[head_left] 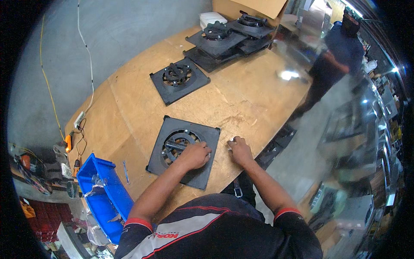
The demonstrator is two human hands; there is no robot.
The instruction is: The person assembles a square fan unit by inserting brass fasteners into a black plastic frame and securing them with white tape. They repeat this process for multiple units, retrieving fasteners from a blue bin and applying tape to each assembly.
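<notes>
A black square plate [199,178] with a round spoked opening and a dark bar across it lies on the wooden table in front of me. My left hand [197,156] rests over the right side of its ring, fingers curled under; what they hold, if anything, is hidden. Just right of the plate, my right hand [239,151] is low over the tabletop with its fingers bent together. Something small and pale shows at those fingertips, too small to name.
Another black plate [196,80] lies farther back, before a stack of similar plates [215,41]. At the left stand a blue bin [114,190] and, beside it, a blue pen-like stick [126,172]. An orange tool [68,143] hangs on a cable. A person [340,52] stands beyond the table's right edge.
</notes>
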